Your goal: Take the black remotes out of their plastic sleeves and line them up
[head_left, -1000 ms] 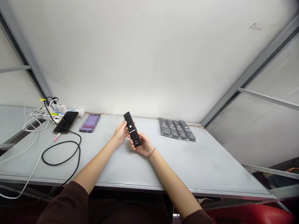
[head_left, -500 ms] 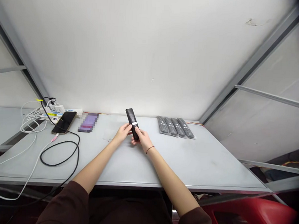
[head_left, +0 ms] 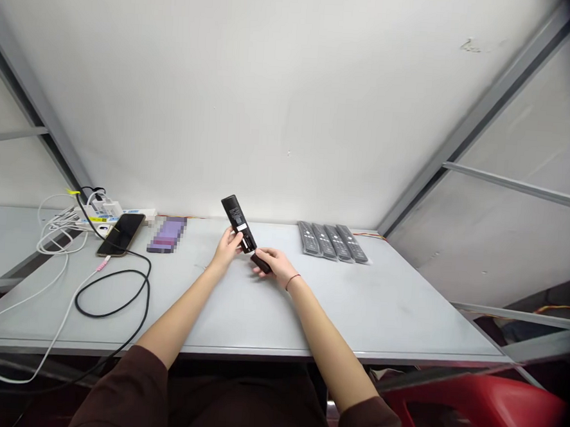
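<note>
A black remote control [head_left: 237,218], its back facing up with a white label and an uncovered battery compartment, is held tilted above the table. My left hand [head_left: 227,247] grips its lower left side, thumb beside the compartment. Just below and to the right, my right hand [head_left: 275,264] is closed on a small black battery cover [head_left: 261,262], which is apart from the remote or touches only its lower end. Several grey remotes in clear plastic sleeves [head_left: 331,241] lie side by side at the back, right of my hands.
The grey table [head_left: 380,316] carries a dark phone [head_left: 121,234] and a purple-screened, blurred phone [head_left: 166,234] on the left. A power strip [head_left: 114,213], white cables and a looped black cable [head_left: 109,317] lie there too. A red stool [head_left: 485,406] stands below right.
The battery cover has come off the remote and is in my right hand. My left hand has moved the remote up and to the left, and the compartment now shows.
</note>
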A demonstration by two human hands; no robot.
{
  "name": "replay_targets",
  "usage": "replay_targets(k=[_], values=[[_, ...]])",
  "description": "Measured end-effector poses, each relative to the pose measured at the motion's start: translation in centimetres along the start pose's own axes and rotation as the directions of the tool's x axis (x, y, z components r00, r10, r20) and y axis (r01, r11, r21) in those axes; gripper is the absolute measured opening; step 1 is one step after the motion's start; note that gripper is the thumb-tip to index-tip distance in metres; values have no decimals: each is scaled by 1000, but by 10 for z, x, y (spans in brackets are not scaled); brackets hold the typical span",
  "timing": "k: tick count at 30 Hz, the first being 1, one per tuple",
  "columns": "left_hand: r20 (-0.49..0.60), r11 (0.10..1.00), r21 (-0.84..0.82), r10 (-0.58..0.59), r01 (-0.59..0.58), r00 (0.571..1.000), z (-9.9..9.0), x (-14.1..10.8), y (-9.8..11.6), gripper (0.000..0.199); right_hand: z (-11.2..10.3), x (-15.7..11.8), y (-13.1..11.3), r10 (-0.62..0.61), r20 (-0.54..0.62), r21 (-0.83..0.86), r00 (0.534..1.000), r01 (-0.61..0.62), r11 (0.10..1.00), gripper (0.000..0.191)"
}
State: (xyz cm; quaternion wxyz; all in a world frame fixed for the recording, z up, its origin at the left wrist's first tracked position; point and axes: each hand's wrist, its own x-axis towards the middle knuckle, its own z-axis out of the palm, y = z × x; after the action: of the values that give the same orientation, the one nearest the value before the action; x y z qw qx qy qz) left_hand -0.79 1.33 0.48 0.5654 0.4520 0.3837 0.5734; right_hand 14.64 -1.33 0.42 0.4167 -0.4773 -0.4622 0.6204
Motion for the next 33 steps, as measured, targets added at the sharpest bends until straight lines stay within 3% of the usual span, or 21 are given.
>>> replay_targets(k=[2,4,7,11,14,16,18,20,23,27,33], values=[[-42,991,130,42,-36,998,-8,4,2,41,-7,2,2,-59,-110,-180,992,38,983,24],[-40,938,344,69,-51,997,-16,7,2,35,-12,5,5,-211,-214,-397,954,113,911,21],[22,780,623,61,-62,998,-20,7,-4,28,-14,9,11,-405,-219,-649,888,177,740,15],[51,598,796,81,-89,995,-15,-2,-9,29,-15,14,18,-437,-156,-778,886,163,607,17],[62,377,920,130,-107,990,-11,-10,-2,31,-16,17,22,-480,-151,-837,864,146,527,20],[140,256,952,132,-171,981,-12,-13,6,26,-18,19,25,-504,-169,-851,847,132,508,24],[298,252,918,70,-306,952,-15,-13,14,23,-18,20,27,-509,-183,-853,841,122,508,30],[455,347,843,-51,-412,889,-20,-11,21,21,-19,20,27,-502,-186,-852,844,116,510,33],[531,484,784,-198,-389,824,-28,-8,27,17,-20,20,27,-485,-193,-846,853,105,522,32],[497,488,805,-243,-337,833,-32,-5,28,11,-22,20,26,-471,-173,-848,865,113,518,29],[364,294,897,-65,-331,929,-32,0,18,12,-21,19,26,-469,-155,-857,870,118,502,29]])
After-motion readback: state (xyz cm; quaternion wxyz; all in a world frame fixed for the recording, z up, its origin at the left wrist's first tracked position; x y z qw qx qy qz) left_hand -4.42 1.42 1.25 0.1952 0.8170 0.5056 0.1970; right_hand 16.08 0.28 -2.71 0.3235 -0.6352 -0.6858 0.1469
